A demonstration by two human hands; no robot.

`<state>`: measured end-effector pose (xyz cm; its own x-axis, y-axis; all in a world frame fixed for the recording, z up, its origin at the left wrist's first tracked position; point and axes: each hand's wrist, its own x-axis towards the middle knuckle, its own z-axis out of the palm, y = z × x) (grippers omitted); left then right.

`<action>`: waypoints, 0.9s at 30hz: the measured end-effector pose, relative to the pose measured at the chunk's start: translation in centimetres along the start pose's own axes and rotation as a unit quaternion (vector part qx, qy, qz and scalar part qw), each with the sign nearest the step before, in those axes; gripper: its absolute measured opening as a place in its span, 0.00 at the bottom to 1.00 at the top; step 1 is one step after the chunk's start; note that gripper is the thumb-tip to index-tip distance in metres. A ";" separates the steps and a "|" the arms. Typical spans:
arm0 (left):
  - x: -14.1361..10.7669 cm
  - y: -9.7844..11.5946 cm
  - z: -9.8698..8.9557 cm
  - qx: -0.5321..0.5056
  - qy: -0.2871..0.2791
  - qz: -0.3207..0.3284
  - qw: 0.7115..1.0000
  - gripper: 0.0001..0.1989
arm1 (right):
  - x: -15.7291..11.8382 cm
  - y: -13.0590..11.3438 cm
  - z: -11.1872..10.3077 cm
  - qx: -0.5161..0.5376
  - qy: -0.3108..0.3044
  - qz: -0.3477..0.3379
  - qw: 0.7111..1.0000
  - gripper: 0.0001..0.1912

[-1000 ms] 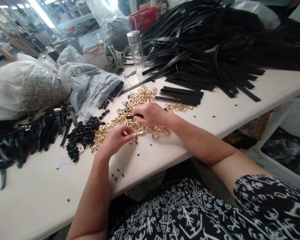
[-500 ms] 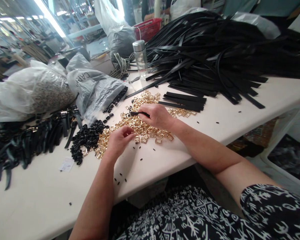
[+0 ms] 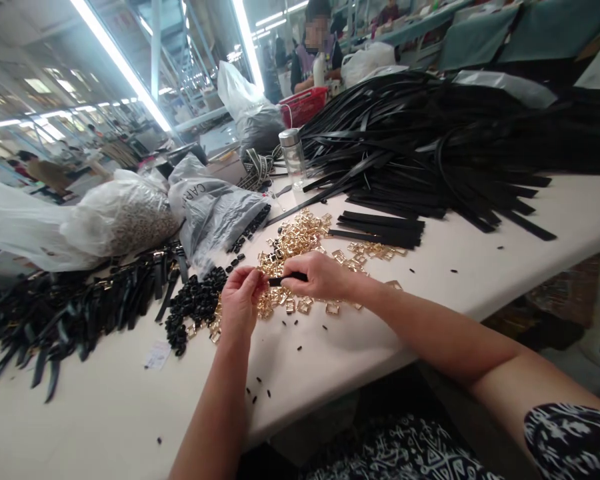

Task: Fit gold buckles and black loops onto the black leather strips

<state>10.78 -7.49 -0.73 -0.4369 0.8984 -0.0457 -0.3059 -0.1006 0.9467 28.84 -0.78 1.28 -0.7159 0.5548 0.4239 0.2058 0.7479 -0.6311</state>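
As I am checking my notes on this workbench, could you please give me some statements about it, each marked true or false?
1. The right hand holds a short black strip. True.
2. The clear bottle lies on its side. False: it stands upright.
3. Gold-coloured frames are heaped on the table. True.
4. The basket is blue. False: it is red.
5. Small black pieces are piled left of the frames in the picture. True.
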 end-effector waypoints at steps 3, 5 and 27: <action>-0.1 0.1 0.5 -0.033 -0.009 -0.009 0.999 0.16 | -0.1 -0.5 0.7 -0.067 0.043 -0.039 0.996 0.07; -0.2 0.2 0.6 -0.056 -0.006 -0.024 0.998 0.17 | -0.1 -0.3 1.0 -0.132 0.095 -0.075 0.984 0.09; -0.6 -0.1 0.1 -0.033 -0.063 -0.064 0.995 0.16 | -0.1 0.5 1.0 -0.292 0.134 -0.145 0.936 0.15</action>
<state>11.19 -7.94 -0.80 -0.2826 0.9516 -0.1207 -0.4093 -0.0058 0.9124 28.34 -0.79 0.32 -0.6216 0.3108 0.7190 0.4149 0.9092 -0.0343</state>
